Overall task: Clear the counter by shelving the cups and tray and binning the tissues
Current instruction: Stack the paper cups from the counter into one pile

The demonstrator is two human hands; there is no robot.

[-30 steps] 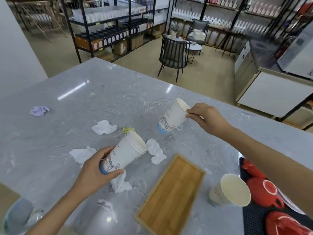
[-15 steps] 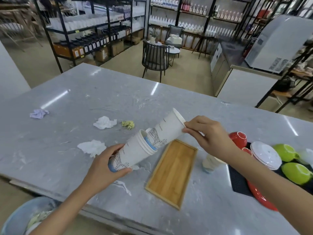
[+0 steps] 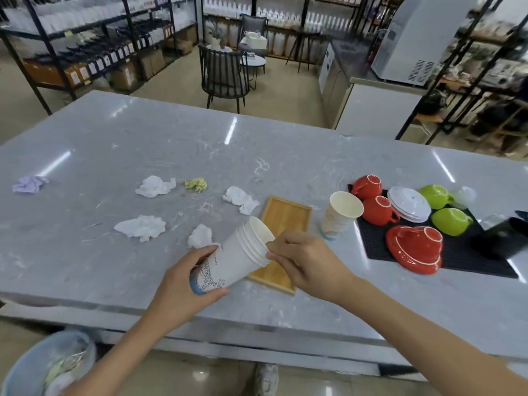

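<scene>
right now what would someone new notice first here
The two hands at the front: the left hand grips a tilted stack of paper cups while the right hand pinches its rim. Crumpled tissues dot the grey counter, and bright red and green cups sit on a black mat at the right.

Bright, even indoor light from overhead — long white glare streaks lie across the glossy grey counter (image 3: 257,155). Shadows are faint. Wide-angle bending curves the edges, and the background shelves (image 3: 85,47) look soft and smeared.
</scene>
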